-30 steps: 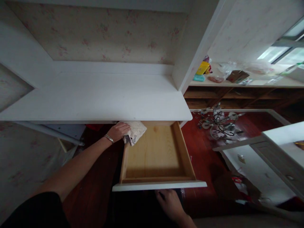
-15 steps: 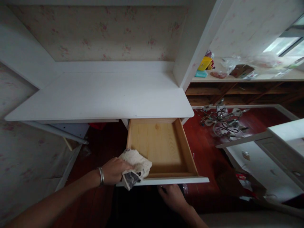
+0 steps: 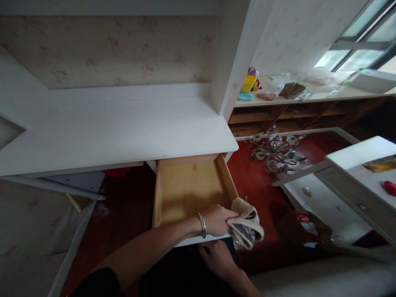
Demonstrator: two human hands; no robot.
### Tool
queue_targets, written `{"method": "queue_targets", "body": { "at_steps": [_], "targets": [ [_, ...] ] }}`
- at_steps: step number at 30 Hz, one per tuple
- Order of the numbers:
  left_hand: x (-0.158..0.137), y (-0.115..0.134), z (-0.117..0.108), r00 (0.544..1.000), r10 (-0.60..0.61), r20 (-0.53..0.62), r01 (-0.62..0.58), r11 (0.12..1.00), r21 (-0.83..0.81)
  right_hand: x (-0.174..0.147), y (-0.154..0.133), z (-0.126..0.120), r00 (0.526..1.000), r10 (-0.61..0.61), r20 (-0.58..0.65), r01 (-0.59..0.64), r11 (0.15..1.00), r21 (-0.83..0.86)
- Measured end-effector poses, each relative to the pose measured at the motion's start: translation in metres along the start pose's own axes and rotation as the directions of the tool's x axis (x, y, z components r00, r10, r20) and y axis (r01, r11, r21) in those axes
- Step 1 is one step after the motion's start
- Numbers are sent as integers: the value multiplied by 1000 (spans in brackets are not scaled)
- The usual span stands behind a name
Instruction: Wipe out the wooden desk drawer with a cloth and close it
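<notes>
My left hand (image 3: 216, 220), with a silver bracelet on its wrist, is closed on a cream cloth with dark patches (image 3: 247, 225). It presses the cloth over the front right corner of a pulled-out wooden drawer (image 3: 188, 185). The left forearm crosses the white drawer front and hides part of it. Just below that front is my right hand (image 3: 219, 258), its fingers curled against the drawer's outer face; the fingertips are partly hidden. Nothing lies on the visible drawer bottom.
Above the drawer spreads a white desk top (image 3: 123, 132) with an upright side panel. On the red floor (image 3: 250, 177) to the right lies a chandelier (image 3: 278, 152). A white cabinet (image 3: 349, 181) stands farther right. Bags and a box (image 3: 292, 90) rest on the low shelf unit by the window.
My left hand has carried the cloth rightward along the drawer front, from its left corner to its right corner. My right hand stays at the front. The view has shifted rightward.
</notes>
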State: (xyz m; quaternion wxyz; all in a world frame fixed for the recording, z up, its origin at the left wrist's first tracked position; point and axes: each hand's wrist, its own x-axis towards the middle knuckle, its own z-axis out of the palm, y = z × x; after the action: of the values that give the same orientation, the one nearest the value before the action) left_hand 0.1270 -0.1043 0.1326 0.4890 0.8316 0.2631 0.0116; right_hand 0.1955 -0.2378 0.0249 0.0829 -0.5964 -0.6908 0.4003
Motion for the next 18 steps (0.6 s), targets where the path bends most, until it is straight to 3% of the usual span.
{"method": "queue_targets", "body": {
  "at_steps": [3, 6, 8, 10, 11, 13, 15, 18],
  "targets": [
    [20, 24, -22, 986, 133, -102, -143, 985, -93, -1, 1, -2, 1000, -21, -18, 21, 1000, -24],
    [33, 33, -37, 916, 375, -141, -368, 927, 70, -2, 4, -2, 999, -35, -21, 35, 999, -25],
    [41, 25, -32, 819, 573, -36, -545, 796, 262, -2, 6, -2, 999, -43, -19, 43, 999, -15],
    [49, 5, -18, 738, 665, 112, -638, 635, 434, -2, 6, -2, 999, -51, -19, 51, 999, -4],
    [54, -8, -11, 738, 657, 155, -629, 585, 511, -2, 6, -3, 998, -53, -20, 53, 999, -3],
    [64, -37, -2, 777, 608, 164, -570, 569, 592, -2, 5, -5, 998, -51, -21, 50, 999, -6],
    [76, -63, -6, 804, 583, 116, -526, 607, 596, -2, 5, -6, 999, -44, -16, 44, 999, -9],
    [96, -88, -36, 860, 510, 15, -434, 716, 547, -3, 5, -7, 999, -36, -11, 35, 999, -4]
  ]
}}
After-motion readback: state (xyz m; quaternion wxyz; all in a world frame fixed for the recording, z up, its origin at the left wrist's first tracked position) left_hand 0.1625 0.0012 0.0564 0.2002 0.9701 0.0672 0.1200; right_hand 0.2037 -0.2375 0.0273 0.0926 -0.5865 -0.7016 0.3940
